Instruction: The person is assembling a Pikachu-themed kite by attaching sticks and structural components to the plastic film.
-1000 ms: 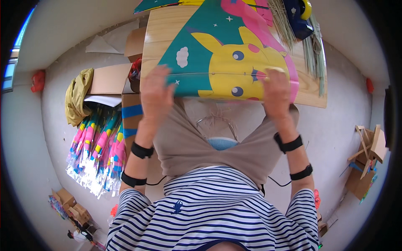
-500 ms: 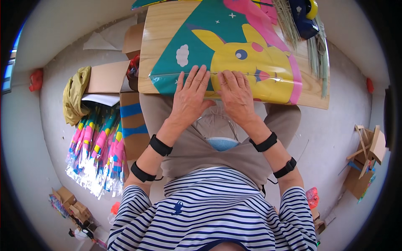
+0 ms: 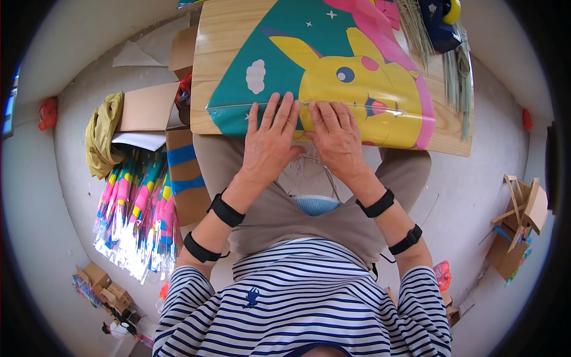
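A glossy printed plastic sheet [image 3: 262,59] in green, pink and yellow, with a big-eared yellow cartoon animal on it, lies over the near part of a wooden table. A thin pale line crosses it near the front edge; I cannot tell whether this is a stick or a fold. My left hand [image 3: 270,140] rests flat on the green part, fingers stretched, fingertips at that line. Beside it, my right hand [image 3: 337,140] lies flat on the yellow part, fingers straight and close together. Neither hand grasps anything.
Bundled thin sticks [image 3: 455,83] and a dark blue tape dispenser [image 3: 439,27] occupy the table's [image 3: 217,53] far right. To the left stand an opened cardboard box [image 3: 151,110], an olive cloth [image 3: 104,134] and several colourful wrapped bundles [image 3: 140,202]. A wooden-legged item [image 3: 523,205] stands far right.
Both hands keep nearly the same place on the sheet, fingers still flat. The view has shifted slightly, so the table sits a little differently in the picture.
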{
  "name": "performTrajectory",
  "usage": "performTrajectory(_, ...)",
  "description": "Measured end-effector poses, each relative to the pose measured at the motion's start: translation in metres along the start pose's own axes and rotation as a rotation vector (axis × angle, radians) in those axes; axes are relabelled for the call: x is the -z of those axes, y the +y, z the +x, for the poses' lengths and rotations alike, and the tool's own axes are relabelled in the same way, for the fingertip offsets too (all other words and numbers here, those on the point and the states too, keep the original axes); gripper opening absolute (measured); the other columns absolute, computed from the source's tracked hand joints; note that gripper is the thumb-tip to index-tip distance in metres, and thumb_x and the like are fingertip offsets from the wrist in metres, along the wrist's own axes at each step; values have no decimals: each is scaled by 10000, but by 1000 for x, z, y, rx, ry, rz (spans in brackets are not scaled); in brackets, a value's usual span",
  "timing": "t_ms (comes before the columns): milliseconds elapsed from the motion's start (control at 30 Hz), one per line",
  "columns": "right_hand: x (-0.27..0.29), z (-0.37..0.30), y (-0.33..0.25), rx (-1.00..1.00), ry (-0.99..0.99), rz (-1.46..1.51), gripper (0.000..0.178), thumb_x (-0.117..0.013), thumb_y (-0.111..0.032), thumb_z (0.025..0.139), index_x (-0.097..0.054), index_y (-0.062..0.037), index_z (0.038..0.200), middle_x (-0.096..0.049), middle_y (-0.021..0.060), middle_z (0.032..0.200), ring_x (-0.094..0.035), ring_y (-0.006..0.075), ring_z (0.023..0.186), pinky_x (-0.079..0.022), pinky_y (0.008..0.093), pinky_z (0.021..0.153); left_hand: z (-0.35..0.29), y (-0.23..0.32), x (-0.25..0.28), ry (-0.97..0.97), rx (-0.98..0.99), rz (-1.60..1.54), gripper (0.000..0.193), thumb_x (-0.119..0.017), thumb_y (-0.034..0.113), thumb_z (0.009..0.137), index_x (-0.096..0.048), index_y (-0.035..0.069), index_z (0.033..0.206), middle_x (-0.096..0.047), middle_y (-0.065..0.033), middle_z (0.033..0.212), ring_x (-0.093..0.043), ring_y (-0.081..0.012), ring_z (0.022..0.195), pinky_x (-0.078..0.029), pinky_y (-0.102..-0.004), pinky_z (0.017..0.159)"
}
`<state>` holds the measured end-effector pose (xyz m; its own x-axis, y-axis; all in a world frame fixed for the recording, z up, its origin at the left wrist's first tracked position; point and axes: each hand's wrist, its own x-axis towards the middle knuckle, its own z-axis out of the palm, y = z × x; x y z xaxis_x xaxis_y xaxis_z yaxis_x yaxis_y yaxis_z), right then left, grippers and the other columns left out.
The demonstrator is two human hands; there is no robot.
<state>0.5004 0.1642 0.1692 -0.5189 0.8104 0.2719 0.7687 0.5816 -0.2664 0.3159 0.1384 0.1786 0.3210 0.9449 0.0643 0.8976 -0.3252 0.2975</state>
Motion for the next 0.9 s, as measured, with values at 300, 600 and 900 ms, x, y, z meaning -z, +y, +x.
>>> performTrajectory(300, 1, -9, 5, -44, -10, 0, 691, -762, -199, 756, -527, -4, 1376, -490, 109, 1366, -451, 312, 1282, -397, 406, 1082, -20, -34, 25, -76, 62, 3, 1034, -837, 355, 674, -326, 110, 1539, -303, -45, 1606, -277, -229, 1484, -199, -525, 1193)
performTrajectory(600, 1, -10, 5, -6, 12, -58, 712, -749, -294, 770, -515, 14, 1369, -484, 111, 1369, -454, 290, 1284, -342, 447, 1128, -61, -90, 42, -30, 182, 135, 1097, -819, 473, 670, -291, 91, 1552, -284, -60, 1620, -255, -235, 1497, -147, -585, 1188)
performTrajectory(900, 1, -10, 2, -35, 52, -4, 631, -729, -285, 788, -550, 8, 1317, -521, 109, 1298, -481, 291, 1236, -345, 444, 1120, -52, -60, 52, 54, 161, 115, 1007, -814, 478, 698, -388, -1, 1474, -325, -165, 1578, -309, -331, 1457, -215, -557, 1174)
